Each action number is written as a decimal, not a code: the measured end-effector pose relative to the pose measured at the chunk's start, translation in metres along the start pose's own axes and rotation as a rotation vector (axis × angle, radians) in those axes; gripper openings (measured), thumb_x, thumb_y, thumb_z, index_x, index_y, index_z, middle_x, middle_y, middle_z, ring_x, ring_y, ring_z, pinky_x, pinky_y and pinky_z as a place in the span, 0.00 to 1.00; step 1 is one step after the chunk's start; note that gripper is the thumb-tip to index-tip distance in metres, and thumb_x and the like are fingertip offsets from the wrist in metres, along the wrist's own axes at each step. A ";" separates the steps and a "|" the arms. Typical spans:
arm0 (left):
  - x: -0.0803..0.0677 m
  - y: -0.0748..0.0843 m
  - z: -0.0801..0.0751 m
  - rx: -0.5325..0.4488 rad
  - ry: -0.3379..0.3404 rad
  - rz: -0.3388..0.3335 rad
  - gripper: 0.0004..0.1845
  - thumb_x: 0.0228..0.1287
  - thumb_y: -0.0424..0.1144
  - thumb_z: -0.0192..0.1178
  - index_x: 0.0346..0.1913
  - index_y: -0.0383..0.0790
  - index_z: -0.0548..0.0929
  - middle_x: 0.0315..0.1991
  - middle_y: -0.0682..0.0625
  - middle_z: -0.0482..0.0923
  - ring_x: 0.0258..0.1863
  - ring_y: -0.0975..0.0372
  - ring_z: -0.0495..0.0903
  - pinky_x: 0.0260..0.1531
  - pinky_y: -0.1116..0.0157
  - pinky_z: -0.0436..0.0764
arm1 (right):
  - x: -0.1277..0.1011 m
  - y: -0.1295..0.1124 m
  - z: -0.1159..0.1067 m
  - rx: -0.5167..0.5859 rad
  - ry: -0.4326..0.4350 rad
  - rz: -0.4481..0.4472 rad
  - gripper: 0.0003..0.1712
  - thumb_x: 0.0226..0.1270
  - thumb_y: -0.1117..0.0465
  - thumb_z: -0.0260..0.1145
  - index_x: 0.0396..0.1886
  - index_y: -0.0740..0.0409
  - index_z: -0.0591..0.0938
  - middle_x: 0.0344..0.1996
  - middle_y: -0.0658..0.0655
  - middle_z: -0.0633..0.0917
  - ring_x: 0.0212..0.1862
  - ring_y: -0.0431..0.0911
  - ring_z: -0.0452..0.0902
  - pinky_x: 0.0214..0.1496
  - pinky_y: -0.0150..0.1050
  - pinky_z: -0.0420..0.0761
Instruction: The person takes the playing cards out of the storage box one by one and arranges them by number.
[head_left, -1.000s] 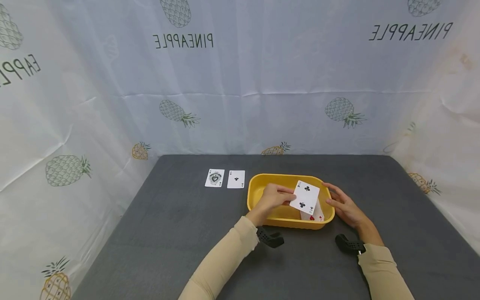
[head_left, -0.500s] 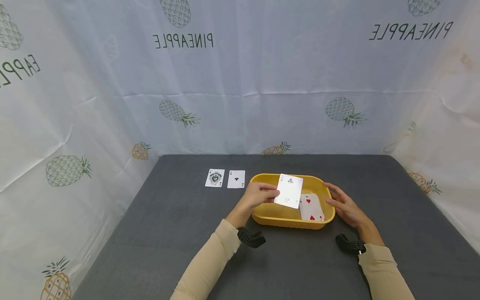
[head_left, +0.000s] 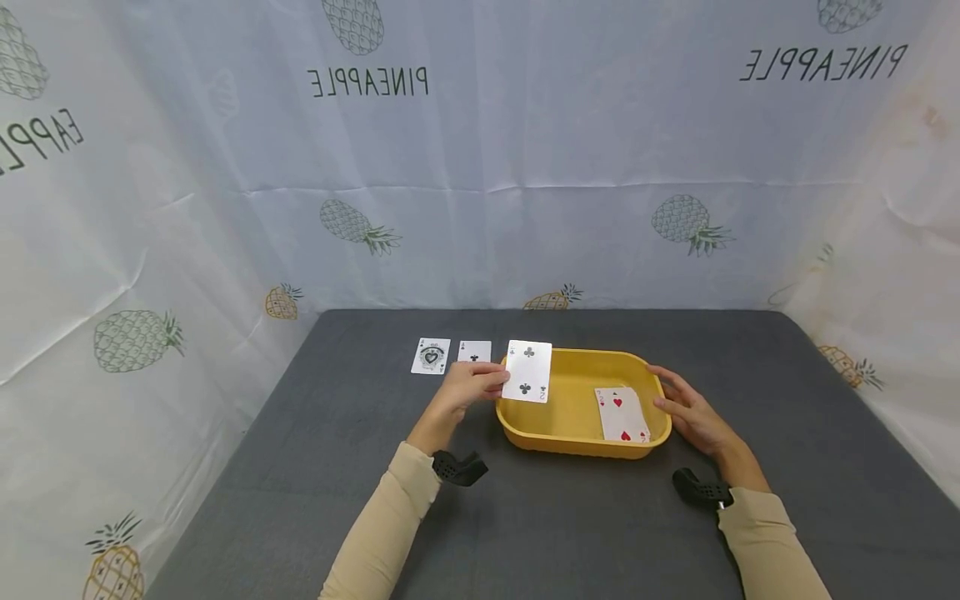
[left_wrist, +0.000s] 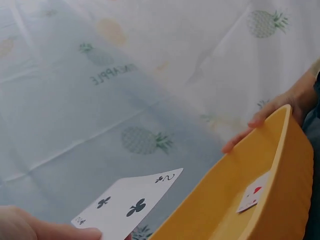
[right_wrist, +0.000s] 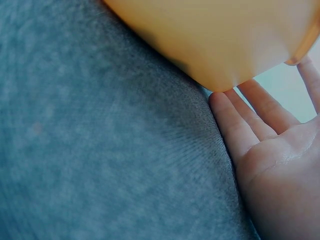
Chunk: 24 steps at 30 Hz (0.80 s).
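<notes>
The left hand (head_left: pixel 467 387) pinches a two of clubs (head_left: pixel 528 372) by its left edge, thumb and fingers closed on the card; the card is held face up in the air, over the left rim of the yellow tub (head_left: pixel 572 440) and just right of the two cards lying on the desk (head_left: pixel 337 467). In the left wrist view the same card (left_wrist: pixel 131 204) shows its club pips and a corner "2", with the thumb (left_wrist: pixel 30 231) pressed on its near edge (the rest of the hand is out of the frame there).

The right hand (head_left: pixel 692 410) rests against the right outer wall of the tub, fingers straight and relaxed, gripping nothing; the right wrist view shows those fingers (right_wrist: pixel 239 131) flat on the grey desk surface and touching the tub's rounded underside (right_wrist: pixel 215 40).

Inside the tub, toward its right end, lies a red card with heart pips (head_left: pixel 621 414), face up on the bottom; it appears small in the left wrist view (left_wrist: pixel 252 193) too.

On the desk to the left of the tub two cards lie face up side by side: an ace with a large dark emblem (head_left: pixel 431 356) on the outside, and a card with a club pip (head_left: pixel 474 351) next to it, partly hidden behind the left hand.

Both sleeves (head_left: pixel 382 525) are beige; a black strap mount (head_left: pixel 459 468) sits at each wrist.
</notes>
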<state>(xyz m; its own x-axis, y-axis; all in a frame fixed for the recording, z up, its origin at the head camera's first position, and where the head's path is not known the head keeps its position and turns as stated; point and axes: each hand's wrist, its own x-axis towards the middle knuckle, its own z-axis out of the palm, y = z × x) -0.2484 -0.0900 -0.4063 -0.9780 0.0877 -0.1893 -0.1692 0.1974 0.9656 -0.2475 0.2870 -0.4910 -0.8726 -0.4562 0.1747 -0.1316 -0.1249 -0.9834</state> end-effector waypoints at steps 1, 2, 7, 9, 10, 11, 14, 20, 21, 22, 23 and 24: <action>0.001 -0.001 -0.004 -0.012 0.005 0.000 0.14 0.61 0.34 0.64 0.47 0.30 0.85 0.39 0.42 0.86 0.25 0.69 0.80 0.38 0.66 0.88 | 0.000 0.000 0.000 0.000 -0.001 -0.002 0.29 0.75 0.70 0.48 0.71 0.47 0.59 0.57 0.40 0.74 0.54 0.30 0.77 0.52 0.26 0.82; 0.001 -0.002 -0.007 -0.023 0.009 0.002 0.14 0.60 0.34 0.64 0.47 0.29 0.85 0.39 0.43 0.86 0.25 0.69 0.80 0.38 0.66 0.88 | 0.000 0.000 0.000 0.003 -0.002 -0.005 0.29 0.75 0.70 0.48 0.71 0.47 0.59 0.56 0.40 0.75 0.54 0.30 0.77 0.52 0.26 0.82; 0.005 -0.007 -0.021 -0.068 0.024 -0.016 0.16 0.60 0.32 0.64 0.49 0.26 0.83 0.35 0.48 0.84 0.24 0.70 0.80 0.32 0.73 0.85 | -0.001 -0.002 -0.001 0.007 0.005 -0.006 0.29 0.74 0.71 0.48 0.71 0.47 0.59 0.56 0.39 0.75 0.54 0.30 0.77 0.52 0.25 0.82; 0.006 -0.009 -0.028 -0.083 0.035 -0.035 0.17 0.60 0.31 0.63 0.51 0.25 0.82 0.34 0.49 0.84 0.24 0.70 0.80 0.30 0.75 0.84 | -0.001 -0.002 -0.002 0.005 0.010 0.001 0.29 0.74 0.71 0.48 0.71 0.47 0.59 0.56 0.39 0.75 0.54 0.30 0.77 0.52 0.25 0.82; 0.008 -0.010 -0.032 -0.085 0.039 -0.041 0.17 0.61 0.31 0.63 0.51 0.25 0.81 0.34 0.50 0.83 0.25 0.70 0.80 0.30 0.75 0.84 | -0.001 -0.002 -0.001 0.002 0.011 0.004 0.29 0.75 0.70 0.48 0.71 0.47 0.59 0.56 0.39 0.75 0.54 0.30 0.77 0.52 0.25 0.82; 0.009 -0.011 -0.036 -0.090 0.041 -0.043 0.18 0.61 0.31 0.63 0.52 0.24 0.80 0.34 0.50 0.83 0.25 0.70 0.80 0.30 0.75 0.84 | -0.001 -0.002 -0.002 -0.002 0.013 0.008 0.29 0.75 0.70 0.48 0.71 0.47 0.59 0.56 0.39 0.75 0.54 0.29 0.77 0.52 0.25 0.82; 0.012 -0.017 -0.049 -0.092 0.050 -0.059 0.19 0.62 0.31 0.62 0.54 0.24 0.79 0.36 0.50 0.82 0.27 0.71 0.80 0.31 0.76 0.84 | 0.000 -0.001 -0.002 -0.016 0.018 0.015 0.29 0.75 0.69 0.49 0.71 0.46 0.59 0.56 0.38 0.74 0.54 0.29 0.77 0.52 0.25 0.82; 0.018 -0.035 -0.075 -0.041 0.057 -0.100 0.20 0.63 0.31 0.61 0.56 0.24 0.77 0.38 0.49 0.81 0.28 0.71 0.80 0.34 0.75 0.85 | 0.001 0.003 -0.002 -0.025 0.021 0.021 0.29 0.74 0.69 0.49 0.69 0.43 0.61 0.56 0.38 0.74 0.54 0.29 0.76 0.52 0.25 0.82; 0.019 -0.038 -0.079 -0.033 0.053 -0.105 0.20 0.63 0.31 0.61 0.56 0.23 0.77 0.38 0.49 0.81 0.28 0.71 0.80 0.34 0.75 0.85 | 0.001 0.003 -0.002 -0.024 0.021 0.021 0.29 0.75 0.69 0.49 0.69 0.43 0.61 0.56 0.38 0.74 0.54 0.29 0.76 0.52 0.25 0.82; 0.020 -0.041 -0.081 -0.028 0.046 -0.111 0.20 0.63 0.30 0.61 0.56 0.23 0.77 0.37 0.49 0.81 0.28 0.71 0.80 0.34 0.75 0.85 | 0.001 0.003 -0.002 -0.023 0.021 0.021 0.29 0.75 0.69 0.49 0.70 0.43 0.60 0.57 0.38 0.74 0.54 0.29 0.76 0.52 0.25 0.82; 0.022 -0.044 -0.083 -0.027 0.040 -0.124 0.20 0.62 0.30 0.61 0.56 0.23 0.77 0.36 0.50 0.81 0.28 0.71 0.80 0.34 0.75 0.85 | 0.000 0.003 -0.002 -0.023 0.021 0.022 0.29 0.75 0.69 0.49 0.70 0.43 0.60 0.57 0.38 0.74 0.54 0.29 0.76 0.52 0.25 0.82; 0.023 -0.047 -0.085 -0.023 0.025 -0.130 0.20 0.62 0.30 0.61 0.55 0.22 0.77 0.34 0.50 0.81 0.27 0.70 0.80 0.33 0.75 0.85 | 0.000 0.003 -0.003 -0.021 0.021 0.021 0.29 0.75 0.69 0.49 0.70 0.43 0.60 0.57 0.38 0.73 0.54 0.29 0.76 0.52 0.25 0.82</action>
<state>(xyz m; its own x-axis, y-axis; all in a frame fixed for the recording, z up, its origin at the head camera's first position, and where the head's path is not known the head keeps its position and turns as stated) -0.2731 -0.1799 -0.4410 -0.9502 0.0382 -0.3091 -0.2975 0.1829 0.9370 -0.2492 0.2887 -0.4944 -0.8851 -0.4395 0.1532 -0.1229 -0.0969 -0.9877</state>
